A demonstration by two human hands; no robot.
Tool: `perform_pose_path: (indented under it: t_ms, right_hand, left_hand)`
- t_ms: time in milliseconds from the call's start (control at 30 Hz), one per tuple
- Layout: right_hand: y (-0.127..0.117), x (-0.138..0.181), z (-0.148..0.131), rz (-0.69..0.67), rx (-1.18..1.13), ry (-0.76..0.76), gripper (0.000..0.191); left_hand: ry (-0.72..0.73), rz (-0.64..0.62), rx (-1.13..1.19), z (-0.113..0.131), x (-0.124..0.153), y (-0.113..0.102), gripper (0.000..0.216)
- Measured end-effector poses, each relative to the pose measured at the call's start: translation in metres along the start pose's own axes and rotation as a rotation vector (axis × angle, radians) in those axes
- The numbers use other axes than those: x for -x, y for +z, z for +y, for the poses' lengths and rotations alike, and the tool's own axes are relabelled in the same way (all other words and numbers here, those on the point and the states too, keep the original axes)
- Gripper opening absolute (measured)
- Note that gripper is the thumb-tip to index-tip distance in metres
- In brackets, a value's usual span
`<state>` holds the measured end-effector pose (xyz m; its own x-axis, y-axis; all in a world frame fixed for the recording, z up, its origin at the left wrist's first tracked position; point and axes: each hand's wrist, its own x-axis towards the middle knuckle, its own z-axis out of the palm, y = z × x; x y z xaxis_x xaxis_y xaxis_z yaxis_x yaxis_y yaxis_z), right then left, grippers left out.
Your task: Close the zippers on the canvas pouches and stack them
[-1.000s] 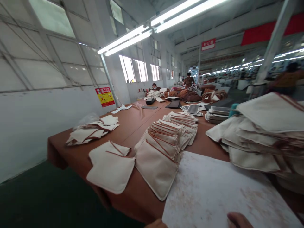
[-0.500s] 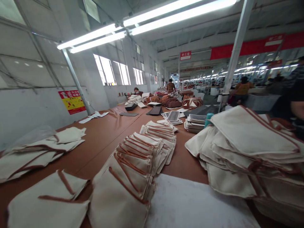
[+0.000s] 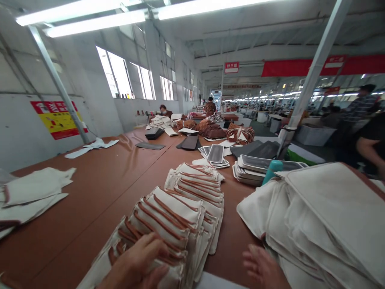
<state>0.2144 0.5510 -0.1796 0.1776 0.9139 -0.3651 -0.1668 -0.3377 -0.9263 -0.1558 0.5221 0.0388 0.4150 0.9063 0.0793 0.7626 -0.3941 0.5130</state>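
Observation:
A long row of overlapping cream fabric pieces with brown straps runs away from me along the middle of the table. My left hand is over its near end, fingers bent and thumb apart, with nothing visibly held. To the right, my right hand hovers with slightly curled fingers, slightly blurred and holding nothing. Beside it rises a tall, leaning pile of cream fabric pieces with brown edging. A corner of a white sheet shows between my hands at the bottom.
More cream pieces lie at the left of the brown table. Beyond the right pile stand a teal bottle and stacked white-edged panels. A metal post rises at the right, with a person's arm past it.
Both my hands have come into view from below. My view has shifted, and the near cream pieces at lower left are almost out of frame. The row's near end looks rearranged.

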Motion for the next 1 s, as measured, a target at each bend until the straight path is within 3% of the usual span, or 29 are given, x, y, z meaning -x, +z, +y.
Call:
perform_pose_path:
  t_ms: [100,233,367,467,567,700,867,1000]
  right_hand:
    - [0.038,-0.083,-0.039,0.055,-0.16,0.049,0.06]
    - [0.072,-0.193,-0.076,0.11,-0.257,0.13,0.054]
    - [0.098,-0.269,-0.091,0.07,-0.323,0.172,0.046]
    - [0.121,-0.311,-0.094,-0.059,-0.353,0.173,0.045]
    - [0.139,-0.344,-0.092,-0.232,-0.382,0.163,0.045]
    - [0.143,-0.374,-0.085,-0.399,-0.401,0.147,0.044]
    - [0.146,-0.39,-0.083,-0.468,-0.406,0.06,0.041]
    - [0.16,-0.398,-0.09,-0.504,-0.388,-0.062,0.035]
  left_hand:
    - [0.001,-0.007,0.016,-0.011,-0.065,-0.007,0.009]
    - [0.008,-0.036,-0.107,-0.049,-0.155,0.014,0.012]
    - [-0.03,-0.119,-0.196,-0.093,-0.234,0.044,0.016]
    - [-0.061,-0.166,-0.209,-0.123,-0.276,0.067,0.017]
    - [-0.108,-0.195,-0.234,-0.148,-0.303,0.086,0.025]
    - [-0.151,-0.228,-0.256,-0.167,-0.321,0.105,0.04]
    - [-0.195,-0.203,-0.308,-0.166,-0.328,0.12,0.057]
    - [-0.191,-0.192,-0.337,-0.164,-0.326,0.123,0.056]
